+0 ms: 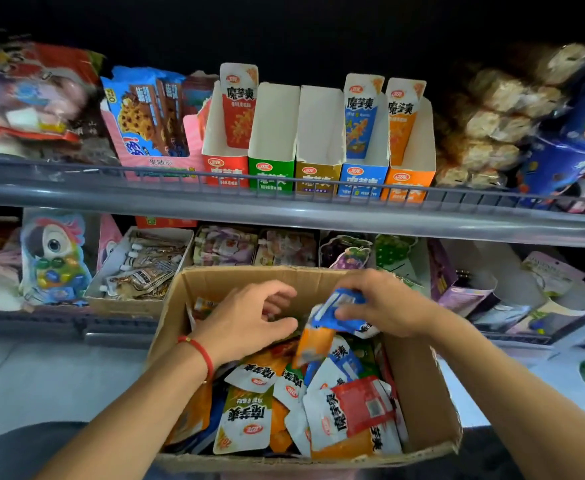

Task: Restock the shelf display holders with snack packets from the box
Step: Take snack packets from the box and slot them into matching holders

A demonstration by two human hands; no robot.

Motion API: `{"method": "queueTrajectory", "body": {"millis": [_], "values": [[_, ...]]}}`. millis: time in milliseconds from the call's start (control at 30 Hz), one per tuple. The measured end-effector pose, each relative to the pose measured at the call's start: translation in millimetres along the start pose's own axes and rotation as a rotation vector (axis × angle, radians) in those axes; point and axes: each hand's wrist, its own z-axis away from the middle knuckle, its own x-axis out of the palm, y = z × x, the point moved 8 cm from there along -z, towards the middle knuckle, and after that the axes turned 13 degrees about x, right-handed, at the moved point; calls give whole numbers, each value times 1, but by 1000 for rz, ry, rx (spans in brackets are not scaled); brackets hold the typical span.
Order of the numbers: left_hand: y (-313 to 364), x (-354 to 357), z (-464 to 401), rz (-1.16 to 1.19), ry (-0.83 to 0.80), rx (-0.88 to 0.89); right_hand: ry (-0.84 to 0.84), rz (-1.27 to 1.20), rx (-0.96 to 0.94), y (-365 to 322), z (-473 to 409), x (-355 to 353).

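I am looking down on a cardboard box [419,382] heaped with mixed snack packets [249,420], sitting below a grey shelf rail [284,211] that is carrying a row of five display holders along its front edge. My right hand [384,303] is pinching a small bunch of blue packets [336,308] over the box's far right corner, fingers curled round them; my left hand [249,320] is reaching into the far left of the heap, fingers bent loosely, and I cannot tell whether it is gripping anything.

The main risk, as I am judging it, is mis-sorting: colours are lying jumbled in the box, and an orange packet [313,344] is sitting just under the blue bunch, so it could be riding up with them into the blue holder [363,178]. The bunch is also being held by one end, so a packet could be slipping out on the lift. The rail is standing between box and holders, and packets could be catching on it.

The green holder [272,178] and gold holder [315,180] are looking empty; the red holder [225,171] and orange holder [408,181] are each showing one packet. Cookie packs [149,116] are crowding the row's left end, wrapped cakes [485,133] its right.
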Motion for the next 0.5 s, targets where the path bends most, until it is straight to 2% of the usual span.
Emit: {"method": "queueTrajectory", "body": {"millis": [100,167,200,300,333,400,433,500], "values": [[8,18,-5,235,-55,-47,-18,-442,39,-4,11,-25],[7,22,-7,304,-1,-109,-11,-659,107,0,9,-25],[5,21,-7,364,60,-148,42,-674,142,5,7,-26],[-1,16,-4,587,217,-280,355,-481,182,20,6,-42],[-4,14,-3,647,258,-318,474,-434,138,18,12,-50],[-4,13,0,790,305,-392,653,-352,-88,-2,29,-61],[-2,18,0,917,299,-432,668,-286,-235,-18,36,-57],[9,28,1,1211,252,-483,572,-116,-479,-47,41,-32]]}}
